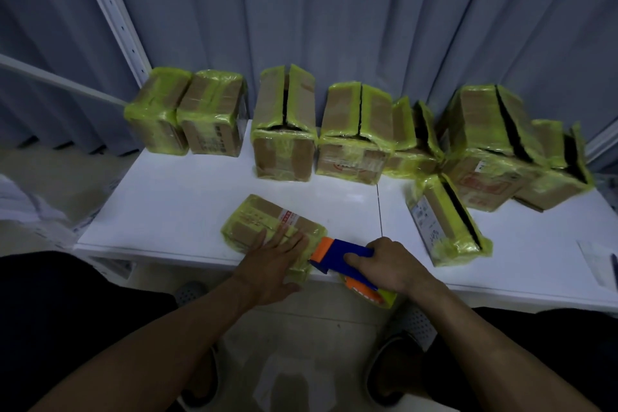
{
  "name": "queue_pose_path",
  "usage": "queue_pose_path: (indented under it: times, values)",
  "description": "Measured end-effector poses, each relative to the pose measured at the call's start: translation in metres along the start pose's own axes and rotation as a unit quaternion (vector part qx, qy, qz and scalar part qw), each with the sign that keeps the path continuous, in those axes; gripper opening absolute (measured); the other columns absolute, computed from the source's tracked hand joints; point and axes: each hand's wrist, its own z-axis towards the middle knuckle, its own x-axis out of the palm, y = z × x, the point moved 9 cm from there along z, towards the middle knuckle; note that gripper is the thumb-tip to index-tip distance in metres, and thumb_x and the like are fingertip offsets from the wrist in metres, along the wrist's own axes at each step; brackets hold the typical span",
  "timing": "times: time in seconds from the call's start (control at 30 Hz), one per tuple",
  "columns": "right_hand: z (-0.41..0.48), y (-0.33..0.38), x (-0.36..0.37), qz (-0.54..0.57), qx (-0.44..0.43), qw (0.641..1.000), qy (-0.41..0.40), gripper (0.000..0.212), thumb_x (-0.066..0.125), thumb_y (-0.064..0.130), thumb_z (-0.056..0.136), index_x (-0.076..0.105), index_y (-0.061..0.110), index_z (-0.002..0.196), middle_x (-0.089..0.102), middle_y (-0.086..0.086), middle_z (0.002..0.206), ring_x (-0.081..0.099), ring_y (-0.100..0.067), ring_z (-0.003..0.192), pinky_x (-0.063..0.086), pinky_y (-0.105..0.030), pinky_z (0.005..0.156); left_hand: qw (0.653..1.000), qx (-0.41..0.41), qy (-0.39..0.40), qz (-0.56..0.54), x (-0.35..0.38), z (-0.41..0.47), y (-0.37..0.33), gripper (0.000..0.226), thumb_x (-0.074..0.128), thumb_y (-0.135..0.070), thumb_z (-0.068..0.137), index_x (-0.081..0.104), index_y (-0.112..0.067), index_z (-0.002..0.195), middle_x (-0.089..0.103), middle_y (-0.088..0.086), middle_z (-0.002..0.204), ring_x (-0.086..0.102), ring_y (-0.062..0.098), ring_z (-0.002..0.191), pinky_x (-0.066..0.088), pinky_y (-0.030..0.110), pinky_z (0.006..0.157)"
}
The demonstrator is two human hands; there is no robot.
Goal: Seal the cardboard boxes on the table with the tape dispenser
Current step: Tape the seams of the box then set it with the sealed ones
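Note:
A flat cardboard box (264, 221) wrapped in yellow-green tape lies at the near edge of the white table (187, 204). My left hand (277, 261) presses flat on its near right part, fingers straight. My right hand (391, 264) grips the blue and orange tape dispenser (337, 252), whose orange nose touches the box's right end. The yellow tape roll (384, 298) hangs just below that hand, over the table edge.
Two taped boxes (187, 114) stand at the back left. Several boxes with open top slits (354, 130) line the back and right. One box (448, 221) lies tilted right of my hand. Grey curtains hang behind. My feet are under the table.

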Motion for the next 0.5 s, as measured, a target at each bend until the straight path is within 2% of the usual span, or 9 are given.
queue_pose_path:
  times: [0.13,0.33,0.5]
  values:
    - [-0.007,-0.003,-0.002,0.037,0.0,0.999,-0.008,0.06,0.063,0.079,0.08,0.069,0.019,0.082,0.069,0.006,0.07,0.067,-0.005,0.06,0.043,-0.017,0.054,1.0,0.007,-0.026,-0.002,0.0,0.001,0.0,0.097,0.055,-0.065,0.087,0.0,-0.03,0.158,-0.001,-0.013,0.164,-0.011,0.016,0.15,-0.005,0.048,0.119]
    - [-0.014,-0.017,0.004,0.08,0.006,0.997,0.017,0.056,0.068,0.075,0.08,0.072,0.019,0.076,0.071,0.005,0.067,0.068,-0.005,0.057,0.046,-0.019,0.055,0.998,0.019,-0.049,0.038,0.003,0.001,0.001,0.097,0.057,-0.068,0.081,0.012,-0.031,0.158,0.014,-0.012,0.164,0.008,0.02,0.152,0.016,0.057,0.118]
    - [-0.025,-0.035,-0.007,0.098,0.016,0.995,0.024,0.053,0.072,0.068,0.081,0.069,0.016,0.072,0.066,0.006,0.054,0.063,-0.003,0.048,0.042,-0.015,0.048,0.998,0.018,-0.042,0.045,0.004,0.004,0.001,0.096,0.056,-0.068,0.081,0.011,-0.032,0.158,0.01,-0.014,0.164,0.009,0.019,0.152,0.018,0.061,0.117]
